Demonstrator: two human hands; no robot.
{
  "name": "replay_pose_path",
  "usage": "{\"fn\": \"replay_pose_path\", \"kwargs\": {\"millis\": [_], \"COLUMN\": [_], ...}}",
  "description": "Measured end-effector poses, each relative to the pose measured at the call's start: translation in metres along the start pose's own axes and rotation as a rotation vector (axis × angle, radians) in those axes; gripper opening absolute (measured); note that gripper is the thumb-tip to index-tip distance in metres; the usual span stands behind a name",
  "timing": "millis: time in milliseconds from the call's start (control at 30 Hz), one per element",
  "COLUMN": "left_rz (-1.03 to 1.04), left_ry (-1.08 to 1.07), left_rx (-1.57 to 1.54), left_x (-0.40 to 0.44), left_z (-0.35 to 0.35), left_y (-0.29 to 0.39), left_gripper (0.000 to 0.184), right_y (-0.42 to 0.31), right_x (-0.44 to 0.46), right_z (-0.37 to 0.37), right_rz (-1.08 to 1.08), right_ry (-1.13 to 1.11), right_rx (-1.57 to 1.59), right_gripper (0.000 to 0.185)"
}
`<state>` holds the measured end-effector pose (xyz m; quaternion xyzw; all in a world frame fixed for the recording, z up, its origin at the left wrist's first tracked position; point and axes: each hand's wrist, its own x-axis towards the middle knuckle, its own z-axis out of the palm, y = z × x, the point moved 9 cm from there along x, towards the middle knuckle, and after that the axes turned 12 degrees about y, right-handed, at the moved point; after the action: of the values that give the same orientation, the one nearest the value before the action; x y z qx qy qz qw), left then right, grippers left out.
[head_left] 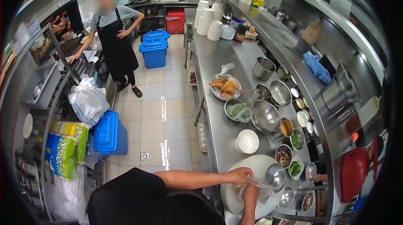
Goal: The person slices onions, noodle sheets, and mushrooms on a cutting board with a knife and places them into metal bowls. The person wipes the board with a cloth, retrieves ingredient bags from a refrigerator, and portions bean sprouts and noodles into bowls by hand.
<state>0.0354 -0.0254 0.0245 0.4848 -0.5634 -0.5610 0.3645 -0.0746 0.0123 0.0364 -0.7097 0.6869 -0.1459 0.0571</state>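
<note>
My left hand (240,175) is closed on the gathered top of a clear plastic bag (265,191). Just below it, my right hand (250,192) grips the same bag, its fingers wrapped round the plastic. Both hands are over a round white board (231,191) on the steel counter. What the bag contains, if anything, I cannot make out. Close beside the bag is a steel bowl (275,177), with a smaller steel bowl (286,197) near it. A white bowl (247,141) stands just beyond the board.
Along the steel counter (212,111) are a bowl of poultry (226,86), a large steel bowl (265,116), greens (295,168) and stacked white containers (205,19). A shelf overhangs the right side. Across the aisle, a person in an apron (117,36) stands near blue bins (153,53).
</note>
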Motion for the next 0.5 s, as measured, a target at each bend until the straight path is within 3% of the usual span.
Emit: {"fn": "replay_pose_path", "kwargs": {"millis": [133,267,367,433,467,500], "left_rz": [0.058,-0.003,-0.036,0.113,0.368,0.409], "left_ry": [0.031,0.051,0.019,0.125,0.250,0.264], "left_rx": [0.057,0.017,0.076,0.225,0.333,0.300], "left_x": [0.002,0.002,-0.003,0.002,0.004,-0.007], "left_z": [-0.011,-0.021,-0.024,-0.027,-0.011,-0.010], "left_y": [0.006,0.006,0.020,0.022,0.014,0.038], "left_gripper": [0.038,0.036,0.034,0.036,0.036,0.040], "right_y": [-0.019,-0.001,-0.002,0.009,0.023,0.014], "right_x": [0.010,0.009,0.010,0.014,0.013,0.015], "right_z": [-0.023,-0.050,-0.064,-0.073,-0.064,-0.057], "right_rz": [0.013,-0.113,0.134,0.120,0.050,0.117], "right_ry": [-0.117,0.262,0.012,0.165,0.217,-0.011], "right_rx": [0.004,0.238,0.305,0.488,0.360,0.260], "right_gripper": [0.022,0.026,0.032,0.031,0.027,0.030]}}
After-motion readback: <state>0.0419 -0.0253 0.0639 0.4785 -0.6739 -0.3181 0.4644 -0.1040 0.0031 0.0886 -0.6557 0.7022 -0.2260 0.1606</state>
